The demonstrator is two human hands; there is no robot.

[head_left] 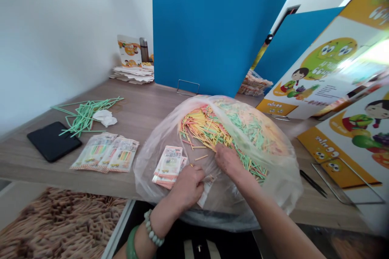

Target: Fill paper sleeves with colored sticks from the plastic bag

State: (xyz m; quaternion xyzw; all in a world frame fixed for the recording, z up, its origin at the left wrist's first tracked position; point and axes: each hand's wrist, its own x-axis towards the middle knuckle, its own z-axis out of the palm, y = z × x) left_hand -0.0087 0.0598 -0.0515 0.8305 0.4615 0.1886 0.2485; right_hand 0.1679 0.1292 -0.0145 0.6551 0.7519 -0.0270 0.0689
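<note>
A large clear plastic bag [282,182] lies spread on the table with a heap of short thin sticks [199,123] in it, yellow, red and green. My right hand [227,160] reaches into the bag's mouth, fingers bent and closed at the near edge of the heap; its fingertips are partly hidden. Closed on a small paper-and-film packet [206,192], my left hand [188,184] is just to the left and nearer to me. Beside it is a small stack of printed packets [170,164]. A few loose sticks [201,157] lie between the stack and the heap.
At left are filled packets [105,151], a black phone [53,141], long green sticks [83,115] and crumpled white tissue [105,117]. Blue panels [219,28] and printed boards [310,68] stand behind and right. Black tweezers [313,183] lie right. An open drawer [60,222] holds many packets.
</note>
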